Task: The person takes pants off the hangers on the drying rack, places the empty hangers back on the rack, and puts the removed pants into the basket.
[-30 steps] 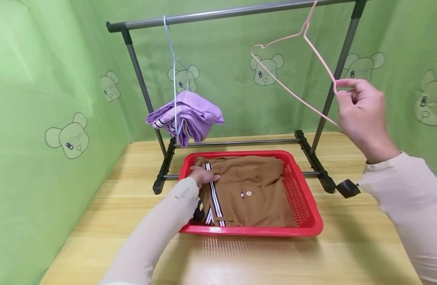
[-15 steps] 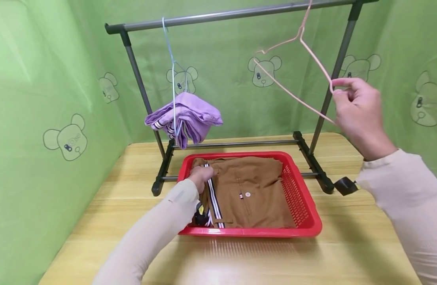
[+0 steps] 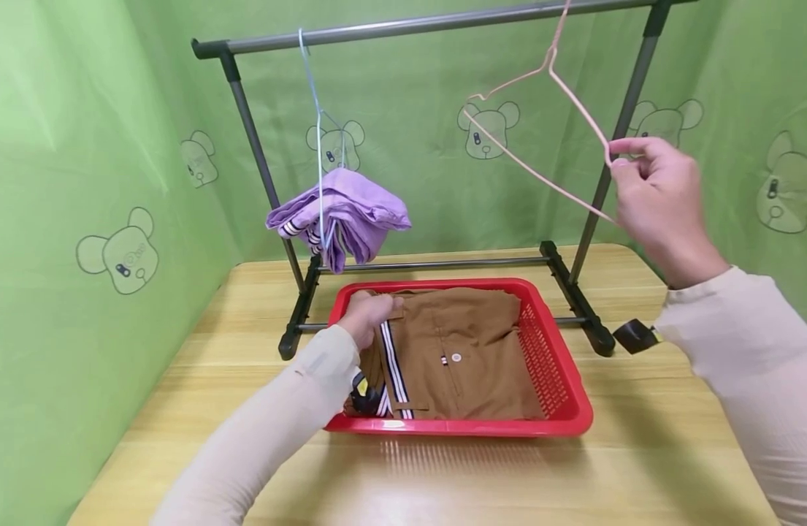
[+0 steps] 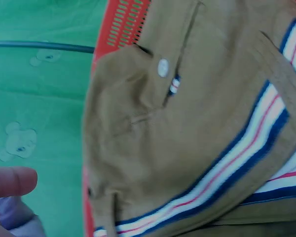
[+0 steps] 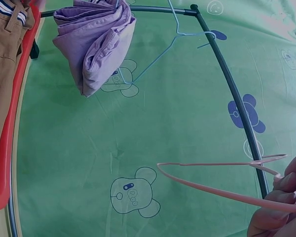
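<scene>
At the left, the purple cloth (image 3: 350, 201) hangs folded through the blue hanger (image 3: 320, 153) from the rack's rail (image 3: 429, 25), just as it does a second earlier. Slightly to its right lies the newest change: the left hand (image 3: 366, 314) has slid a little toward the far left corner of the red basket (image 3: 469, 429), and its thumb (image 4: 17, 181) now sits farther from the person than half a second ago. In the left wrist view that thumb stands straight, apart from the cloth, with nothing seen between it and the bit of finger below, so this grip looks loose; the other fingers are mostly hidden. The shift seems to be a re-placing of the hand beside the striped waistband (image 3: 395, 369) rather than a lift, because the brown trousers (image 3: 482, 351) lie folded inside the basket, their button and stripe where they are in the earlier frames. Farther right, the pink hanger (image 5: 256, 201) is bare and has drifted slightly leftward, part of which may be the camera's own movement; its hook runs out of the head view, so whether it rests on the rail cannot be told. At the far right, the right hand (image 3: 662, 208) pinches one lower corner of that hanger between thumb and forefinger, much as before.
</scene>
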A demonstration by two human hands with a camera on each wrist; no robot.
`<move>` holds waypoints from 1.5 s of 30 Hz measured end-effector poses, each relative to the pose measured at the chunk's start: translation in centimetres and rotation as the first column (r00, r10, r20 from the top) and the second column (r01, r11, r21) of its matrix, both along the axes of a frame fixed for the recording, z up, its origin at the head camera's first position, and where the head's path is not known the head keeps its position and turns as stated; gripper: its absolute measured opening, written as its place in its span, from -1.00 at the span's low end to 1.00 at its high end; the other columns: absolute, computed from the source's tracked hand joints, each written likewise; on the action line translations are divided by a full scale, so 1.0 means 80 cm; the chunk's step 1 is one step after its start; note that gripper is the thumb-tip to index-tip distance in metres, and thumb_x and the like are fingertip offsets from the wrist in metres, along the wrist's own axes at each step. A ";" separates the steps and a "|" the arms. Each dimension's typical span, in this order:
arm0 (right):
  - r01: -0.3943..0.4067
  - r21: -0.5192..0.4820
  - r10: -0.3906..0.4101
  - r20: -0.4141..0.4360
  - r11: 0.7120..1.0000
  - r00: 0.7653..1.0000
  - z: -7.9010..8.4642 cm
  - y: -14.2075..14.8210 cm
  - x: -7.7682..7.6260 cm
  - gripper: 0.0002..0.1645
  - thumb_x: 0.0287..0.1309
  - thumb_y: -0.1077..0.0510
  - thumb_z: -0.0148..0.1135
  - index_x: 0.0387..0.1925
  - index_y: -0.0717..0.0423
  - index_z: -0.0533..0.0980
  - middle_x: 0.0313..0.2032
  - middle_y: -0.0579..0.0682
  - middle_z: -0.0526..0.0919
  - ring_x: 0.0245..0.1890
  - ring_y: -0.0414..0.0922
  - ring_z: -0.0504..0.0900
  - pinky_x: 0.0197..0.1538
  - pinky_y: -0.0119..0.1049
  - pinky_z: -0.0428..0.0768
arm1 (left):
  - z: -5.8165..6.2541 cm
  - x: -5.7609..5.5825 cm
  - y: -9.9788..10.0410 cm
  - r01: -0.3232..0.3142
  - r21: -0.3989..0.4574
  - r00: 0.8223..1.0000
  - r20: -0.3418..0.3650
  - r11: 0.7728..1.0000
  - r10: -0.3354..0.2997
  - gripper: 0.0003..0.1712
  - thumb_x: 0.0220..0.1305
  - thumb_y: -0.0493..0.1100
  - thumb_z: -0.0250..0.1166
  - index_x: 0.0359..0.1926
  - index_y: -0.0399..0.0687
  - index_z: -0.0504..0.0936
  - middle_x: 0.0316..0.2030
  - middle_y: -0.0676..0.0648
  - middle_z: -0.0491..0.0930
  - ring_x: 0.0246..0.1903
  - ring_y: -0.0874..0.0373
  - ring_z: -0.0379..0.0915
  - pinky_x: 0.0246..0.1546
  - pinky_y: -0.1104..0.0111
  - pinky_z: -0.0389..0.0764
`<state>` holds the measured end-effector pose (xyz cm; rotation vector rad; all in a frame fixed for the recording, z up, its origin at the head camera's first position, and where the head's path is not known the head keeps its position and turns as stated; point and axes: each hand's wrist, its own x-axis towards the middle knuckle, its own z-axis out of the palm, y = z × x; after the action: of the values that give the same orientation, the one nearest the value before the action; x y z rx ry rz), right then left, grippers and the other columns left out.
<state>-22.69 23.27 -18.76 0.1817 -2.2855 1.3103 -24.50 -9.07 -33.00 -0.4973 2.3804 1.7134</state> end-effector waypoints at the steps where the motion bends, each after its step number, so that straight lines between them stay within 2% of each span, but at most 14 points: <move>1: -0.001 0.001 0.001 0.000 1.000 1.000 0.001 0.000 -0.001 -0.60 0.44 0.15 -0.07 0.22 0.14 0.42 -0.55 -0.10 0.37 -0.71 -0.25 0.23 -0.76 -0.43 0.22 | 0.004 0.002 0.000 0.012 -0.005 1.000 -0.004 1.000 -0.012 -0.40 0.22 -0.11 0.32 0.17 -0.36 0.36 0.23 -0.23 0.34 0.22 -0.07 0.25 0.26 0.07 0.31; 5: -0.004 0.000 0.004 0.011 1.000 1.000 0.003 -0.001 -0.003 -0.60 0.45 0.15 -0.08 0.23 0.14 0.41 -0.51 -0.09 0.39 -0.69 -0.25 0.24 -0.74 -0.44 0.24 | 0.023 0.008 -0.004 0.054 -0.010 0.999 -0.004 0.998 -0.054 -0.27 0.27 -0.04 0.29 0.28 -0.36 0.22 0.24 -0.24 0.30 0.24 -0.10 0.22 0.28 0.07 0.27; 9: -0.002 0.005 0.002 0.022 1.000 1.000 0.004 0.000 -0.004 -0.60 0.45 0.15 -0.08 0.23 0.13 0.41 -0.49 -0.09 0.39 -0.67 -0.25 0.24 -0.73 -0.45 0.24 | 0.038 0.014 -0.012 0.090 0.009 0.996 0.002 0.996 -0.090 -0.14 0.30 -0.02 0.27 0.39 -0.34 0.04 0.32 -0.27 0.18 0.32 -0.17 0.10 0.34 0.03 0.15; 11: -0.003 0.005 0.003 0.024 1.000 1.000 0.003 0.001 -0.005 -0.60 0.45 0.15 -0.08 0.23 0.14 0.41 -0.50 -0.09 0.38 -0.67 -0.25 0.24 -0.73 -0.45 0.24 | 0.044 0.017 -0.017 0.115 0.007 0.993 0.007 0.993 -0.115 -0.13 0.31 -0.01 0.26 0.39 -0.33 0.01 0.35 -0.29 0.13 0.35 -0.20 0.04 0.35 -0.03 0.10; 13: -0.004 0.007 0.004 0.027 1.000 1.000 0.003 0.002 -0.005 -0.60 0.44 0.16 -0.08 0.22 0.14 0.42 -0.51 -0.10 0.37 -0.67 -0.25 0.24 -0.74 -0.44 0.23 | 0.050 0.019 -0.021 0.136 0.000 0.991 0.005 0.991 -0.136 -0.16 0.31 0.00 0.25 0.38 -0.33 0.04 0.32 -0.28 0.15 0.32 -0.20 0.07 0.34 -0.06 0.11; 15: -0.004 0.011 0.004 0.031 1.000 1.000 0.001 0.003 -0.004 -0.60 0.44 0.16 -0.08 0.22 0.15 0.42 -0.51 -0.10 0.37 -0.67 -0.25 0.24 -0.74 -0.44 0.24 | 0.053 0.021 -0.024 0.172 0.029 0.985 -0.015 0.985 -0.172 -0.24 0.34 -0.03 0.24 0.34 -0.35 0.11 0.15 -0.26 0.28 0.15 -0.14 0.27 0.30 -0.02 0.22; 18: 0.003 0.025 -0.004 0.036 1.000 0.999 -0.001 0.004 -0.004 -0.59 0.44 0.15 -0.08 0.22 0.16 0.41 -0.51 -0.10 0.38 -0.68 -0.24 0.24 -0.74 -0.43 0.24 | 0.056 0.025 -0.029 0.230 0.118 0.973 -0.060 0.966 -0.225 -0.38 0.37 -0.12 0.22 0.27 -0.38 0.20 -0.01 -0.18 0.38 -0.06 0.01 0.38 0.23 0.07 0.36; 20: 0.009 0.031 -0.010 0.039 0.999 0.999 -0.002 0.005 -0.004 -0.59 0.45 0.14 -0.08 0.23 0.15 0.41 -0.52 -0.11 0.38 -0.67 -0.24 0.25 -0.74 -0.43 0.24 | 0.057 0.026 -0.033 0.274 0.192 0.961 -0.085 0.942 -0.262 -0.43 0.38 -0.19 0.20 0.25 -0.41 0.23 -0.03 -0.19 0.44 -0.10 0.02 0.43 0.19 0.13 0.42; 25: 0.019 0.047 -0.021 0.050 0.999 0.999 -0.005 0.008 -0.004 -0.60 0.44 0.12 -0.06 0.21 0.13 0.43 -0.55 -0.12 0.39 -0.69 -0.23 0.24 -0.76 -0.41 0.23 | 0.059 0.031 -0.046 0.332 0.241 0.943 -0.109 0.912 -0.314 -0.48 0.42 -0.21 0.15 0.26 -0.41 0.24 0.15 -0.34 0.44 0.16 -0.18 0.40 0.20 0.08 0.41; 28: 0.014 0.055 -0.018 0.066 0.998 0.998 -0.007 0.009 -0.005 -0.59 0.44 0.10 -0.05 0.21 0.12 0.43 -0.55 -0.12 0.41 -0.69 -0.22 0.25 -0.76 -0.39 0.22 | 0.057 0.031 -0.055 0.338 0.225 0.940 -0.127 0.914 -0.316 -0.50 0.44 -0.21 0.12 0.25 -0.43 0.26 0.18 -0.38 0.42 0.18 -0.22 0.38 0.20 0.07 0.41; 32: 0.003 0.046 -0.007 0.073 0.999 0.997 -0.011 0.010 -0.005 -0.59 0.45 0.10 -0.06 0.23 0.13 0.41 -0.49 -0.12 0.47 -0.65 -0.22 0.29 -0.73 -0.40 0.26 | 0.055 0.031 -0.069 0.291 0.166 0.952 -0.145 0.942 -0.268 -0.52 0.42 -0.21 0.14 0.22 -0.42 0.31 0.16 -0.35 0.43 0.09 -0.16 0.46 0.12 0.16 0.50; 35: -0.004 0.033 0.001 0.065 0.999 0.998 -0.014 0.010 -0.004 -0.59 0.44 0.13 -0.07 0.22 0.14 0.41 -0.43 -0.15 0.51 -0.61 -0.23 0.33 -0.70 -0.43 0.30 | 0.055 0.030 -0.080 0.255 0.131 0.959 -0.158 0.958 -0.234 -0.54 0.42 -0.21 0.15 0.20 -0.40 0.33 0.13 -0.31 0.45 -0.01 -0.02 0.51 0.05 0.23 0.56; 39: -0.005 0.016 0.005 0.050 1.000 0.999 -0.022 0.009 -0.003 -0.60 0.42 0.18 -0.07 0.22 0.17 0.41 -0.38 -0.17 0.54 -0.55 -0.23 0.38 -0.64 -0.47 0.38 | 0.055 0.029 -0.091 0.241 0.141 0.961 -0.173 0.960 -0.215 -0.54 0.43 -0.21 0.13 0.21 -0.39 0.29 0.16 -0.34 0.43 -0.05 0.02 0.53 0.07 0.20 0.54; 45: 0.041 -0.032 -0.041 0.001 0.999 0.999 -0.042 0.009 -0.001 -0.64 0.35 0.23 0.03 0.14 0.16 0.44 -0.36 -0.22 0.56 -0.43 -0.25 0.45 -0.52 -0.55 0.45 | 0.051 0.030 -0.103 0.240 0.170 0.959 -0.193 0.956 -0.207 -0.53 0.45 -0.22 0.10 0.24 -0.39 0.24 0.20 -0.42 0.38 0.12 -0.18 0.45 0.14 0.10 0.48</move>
<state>-22.79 23.96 -22.11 0.1237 -2.2550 1.3249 -22.11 -17.28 -28.88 -0.0467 2.2439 1.9203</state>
